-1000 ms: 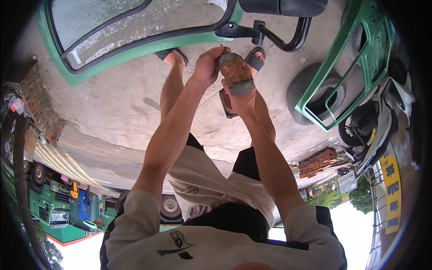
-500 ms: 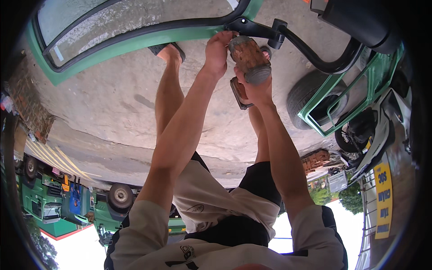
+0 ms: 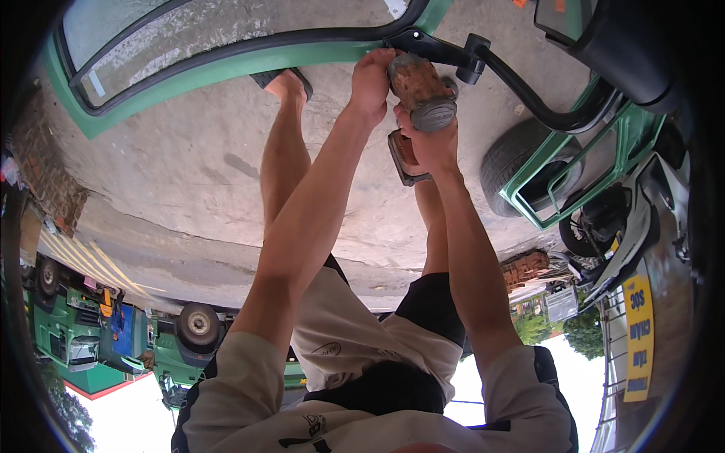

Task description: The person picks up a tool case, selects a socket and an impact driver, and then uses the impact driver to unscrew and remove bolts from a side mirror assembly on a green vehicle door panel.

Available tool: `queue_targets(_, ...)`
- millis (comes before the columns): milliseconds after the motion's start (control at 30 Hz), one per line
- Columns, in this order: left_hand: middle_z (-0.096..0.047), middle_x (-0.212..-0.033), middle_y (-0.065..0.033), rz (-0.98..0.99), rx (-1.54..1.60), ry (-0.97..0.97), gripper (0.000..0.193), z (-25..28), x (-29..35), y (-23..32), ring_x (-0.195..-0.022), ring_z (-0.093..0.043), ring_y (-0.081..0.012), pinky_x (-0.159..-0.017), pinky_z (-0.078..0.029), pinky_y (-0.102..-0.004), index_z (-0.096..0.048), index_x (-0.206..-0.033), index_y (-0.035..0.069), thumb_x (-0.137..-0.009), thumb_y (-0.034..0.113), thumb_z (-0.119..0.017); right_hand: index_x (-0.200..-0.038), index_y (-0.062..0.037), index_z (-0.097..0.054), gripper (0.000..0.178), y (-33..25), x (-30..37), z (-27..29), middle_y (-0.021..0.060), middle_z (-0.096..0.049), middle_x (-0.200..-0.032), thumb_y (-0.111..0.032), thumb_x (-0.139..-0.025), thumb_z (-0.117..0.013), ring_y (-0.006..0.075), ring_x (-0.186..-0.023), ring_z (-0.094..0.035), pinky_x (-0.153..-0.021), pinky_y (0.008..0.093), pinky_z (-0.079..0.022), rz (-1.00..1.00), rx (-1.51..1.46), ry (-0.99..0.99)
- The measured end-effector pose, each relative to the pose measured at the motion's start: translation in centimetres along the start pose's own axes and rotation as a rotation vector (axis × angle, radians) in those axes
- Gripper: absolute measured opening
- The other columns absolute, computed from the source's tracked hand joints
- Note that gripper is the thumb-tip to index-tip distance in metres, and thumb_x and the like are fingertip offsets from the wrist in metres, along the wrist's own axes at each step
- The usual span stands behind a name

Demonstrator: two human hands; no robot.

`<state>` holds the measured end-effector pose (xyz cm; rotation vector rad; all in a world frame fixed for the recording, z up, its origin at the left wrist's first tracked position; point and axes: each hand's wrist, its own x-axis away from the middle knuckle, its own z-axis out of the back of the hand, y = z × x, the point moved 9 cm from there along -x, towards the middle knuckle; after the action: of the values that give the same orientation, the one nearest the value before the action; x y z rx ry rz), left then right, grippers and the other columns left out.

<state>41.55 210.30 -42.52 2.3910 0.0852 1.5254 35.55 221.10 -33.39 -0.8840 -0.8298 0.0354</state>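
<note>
The right hand (image 3: 436, 147) is gripping the handle of a worn, red-brown and grey power drill (image 3: 421, 81), which is tilting in the air with its nose toward a black metal mirror bracket (image 3: 429, 48). The left hand (image 3: 370, 84) is resting its bent fingertips beside the drill's nose, near the bracket; whether they are gripping anything cannot be told. The bracket is joining a green, glazed vehicle door (image 3: 302, 57) to a curved black tubular mirror arm (image 3: 521, 98). Beyond the right forearm, a black rubber tyre (image 3: 500, 172) is lying on the grey concrete floor (image 3: 181, 174).
</note>
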Motion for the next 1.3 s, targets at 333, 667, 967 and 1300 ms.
queue_targets(333,-0.066,-0.095,-0.0027,-0.015,0.019,-0.003,0.026,0.5,-0.3,-0.6,-0.088,-0.056,-0.0140,-0.076,-0.043,-0.0329,-0.066,-0.101,0.007,-0.098,0.012,-0.041,-0.109,0.0010,-0.064,0.033,-1.7,-1.2,-0.5,0.0049,-0.068,-0.087,-0.011,-0.083,-0.080,0.0094,-0.069,-0.062,-0.058,0.0249,-0.052,-0.149,0.075,-0.059)
queue_targets(667,-0.065,-0.107,-0.0035,0.097,0.172,0.172,0.024,0.8,1.0,-0.7,-0.099,-0.054,-0.0134,-0.086,-0.039,-0.0344,-0.063,-0.111,0.009,-0.094,0.011,-0.046,-0.113,0.0011,-0.064,0.039,-1.9,-3.5,0.0,0.0094,-0.068,-0.098,-0.018,-0.083,-0.079,0.0175,-0.086,-0.065,-0.074,0.0313,-0.052,-0.282,0.321,-0.202)
queue_targets(967,-0.061,-0.108,-0.0028,0.077,0.413,0.102,0.015,2.8,-1.8,-2.0,-0.104,-0.056,-0.0151,-0.102,-0.042,-0.0323,-0.061,-0.110,0.007,-0.100,0.011,-0.051,-0.098,-0.0008,-0.068,0.022,-1.8,-3.2,-0.2,0.0012,-0.064,-0.075,-0.017,-0.087,-0.077,0.0094,-0.062,-0.059,-0.056,0.0269,-0.047,-0.184,0.404,-0.162)
queue_targets(1300,-0.065,-0.100,-0.0080,0.018,0.157,0.208,0.020,2.4,-1.8,-1.9,-0.091,-0.058,-0.0132,-0.085,-0.046,-0.0257,-0.064,-0.109,-0.002,-0.095,0.006,-0.052,-0.098,-0.0036,-0.068,0.016,-1.7,-2.5,-0.7,-0.0019,-0.060,-0.071,-0.014,-0.088,-0.075,0.0064,-0.060,-0.055,-0.053,0.0243,-0.043,-0.283,0.266,-0.139)
